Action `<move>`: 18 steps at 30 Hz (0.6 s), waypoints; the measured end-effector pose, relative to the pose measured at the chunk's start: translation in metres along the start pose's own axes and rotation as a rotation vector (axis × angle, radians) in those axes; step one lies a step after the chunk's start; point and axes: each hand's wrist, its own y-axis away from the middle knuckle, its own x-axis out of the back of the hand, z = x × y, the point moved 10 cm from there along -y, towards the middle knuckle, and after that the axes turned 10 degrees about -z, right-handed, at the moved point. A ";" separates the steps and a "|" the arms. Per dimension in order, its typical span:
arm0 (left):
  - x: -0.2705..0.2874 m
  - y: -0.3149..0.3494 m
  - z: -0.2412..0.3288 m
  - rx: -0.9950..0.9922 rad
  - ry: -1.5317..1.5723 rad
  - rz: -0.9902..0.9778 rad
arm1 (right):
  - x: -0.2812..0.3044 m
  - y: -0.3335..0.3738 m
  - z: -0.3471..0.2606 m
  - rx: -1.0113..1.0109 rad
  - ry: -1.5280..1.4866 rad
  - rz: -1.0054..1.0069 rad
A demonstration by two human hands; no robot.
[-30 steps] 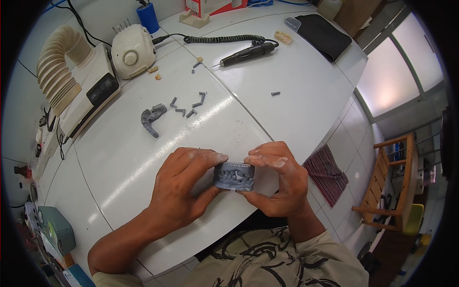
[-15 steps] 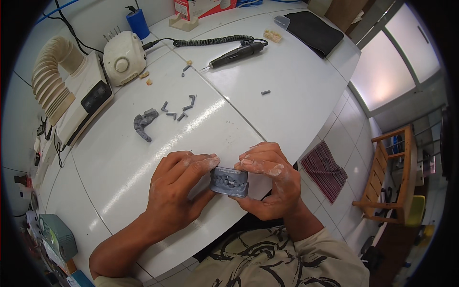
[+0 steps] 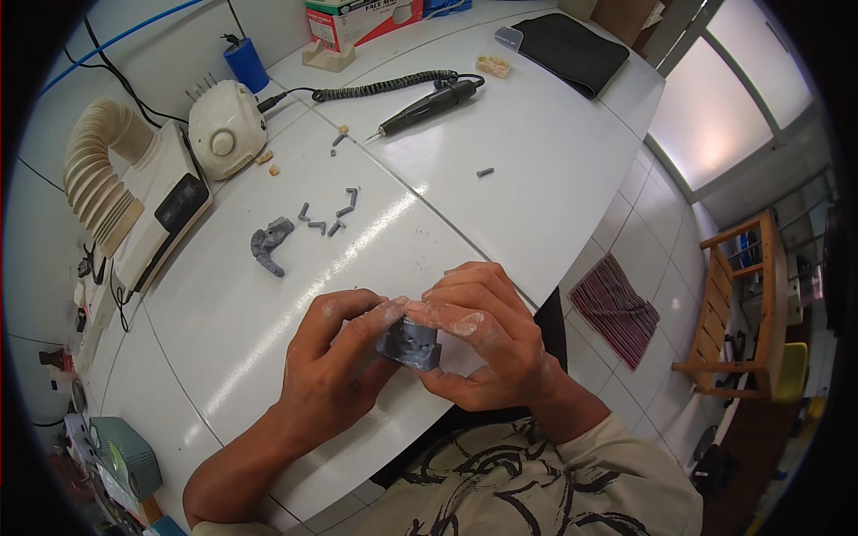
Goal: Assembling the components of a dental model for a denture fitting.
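Between my two hands, just above the near edge of the white table, is a grey dental model (image 3: 409,347), its upper and lower halves together. My left hand (image 3: 335,344) grips it from the left, thumb and index finger along the top. From the right, my right hand (image 3: 487,335) closes on it, with the thumb below and the fingers over the upper edge. White dust marks the fingers of both hands. Fingers hide much of the model's top and sides. Farther off to the left lies a separate grey curved dental arch piece (image 3: 270,247).
Several small grey pegs (image 3: 338,230) lie beyond the arch piece. A black handpiece (image 3: 427,109) with a coiled cord runs to a white control unit (image 3: 226,129). At left stands a dust extractor (image 3: 161,196) with a ribbed hose. A black mat (image 3: 572,54) lies at the far right.
Both hands have turned the dental model, so its row of teeth faces me less squarely. My right hand has shifted left, closer to my left hand, and its fingers cover more of the top.
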 end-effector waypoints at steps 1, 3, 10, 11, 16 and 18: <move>0.000 0.000 0.000 0.000 -0.003 0.000 | -0.002 0.002 -0.001 0.020 -0.033 0.001; 0.000 0.000 -0.002 0.002 0.019 -0.012 | -0.004 0.002 -0.001 0.044 -0.069 0.002; 0.000 0.002 -0.006 0.028 0.039 -0.048 | -0.003 0.003 0.008 -0.043 -0.146 -0.032; 0.001 0.001 -0.004 0.008 0.011 -0.043 | -0.004 0.003 0.009 -0.058 -0.134 -0.047; 0.001 0.003 -0.005 0.049 0.061 -0.041 | -0.003 0.000 0.012 -0.110 -0.091 -0.110; 0.000 0.003 -0.004 0.050 0.054 -0.060 | -0.004 0.000 0.014 -0.121 -0.080 -0.134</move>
